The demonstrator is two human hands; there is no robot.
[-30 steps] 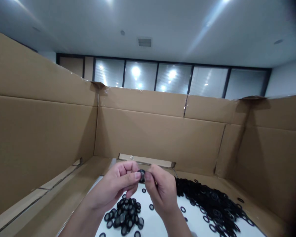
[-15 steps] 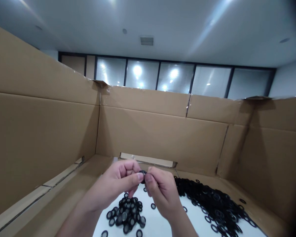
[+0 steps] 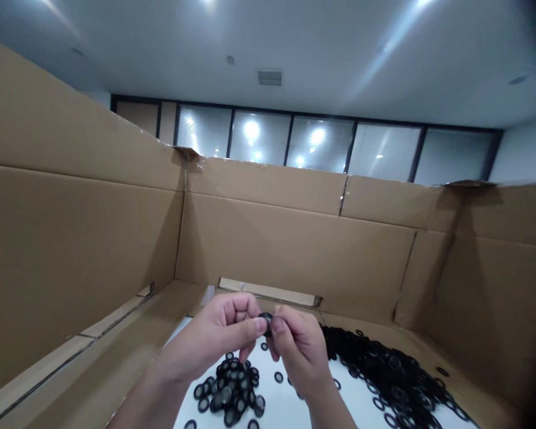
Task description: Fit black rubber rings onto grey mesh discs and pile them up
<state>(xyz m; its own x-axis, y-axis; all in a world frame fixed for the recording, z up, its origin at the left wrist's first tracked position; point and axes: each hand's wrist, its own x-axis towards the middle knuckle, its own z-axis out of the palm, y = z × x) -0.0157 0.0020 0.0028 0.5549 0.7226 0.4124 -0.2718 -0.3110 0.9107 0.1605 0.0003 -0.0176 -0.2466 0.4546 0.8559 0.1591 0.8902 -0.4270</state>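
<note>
Both hands meet over the white bench (image 3: 286, 411): left hand (image 3: 218, 342) & right hand (image 3: 301, 351) pinch one small black rubber ring (image 3: 265, 317) btwn thumbs & fingertips. Small heap of black rings w/ mesh centres (image 3: 232, 390) lies below the left hand; big pile of plain black rings (image 3: 384, 381) to the right, brown cardboard walls (image 3: 290, 256) around.

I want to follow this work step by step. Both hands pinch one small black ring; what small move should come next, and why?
Probably lower the black ring onto the small pile below the left hand. The right hand pinches it too, just above that pile; the large heap of open rings lies farther right.
</note>
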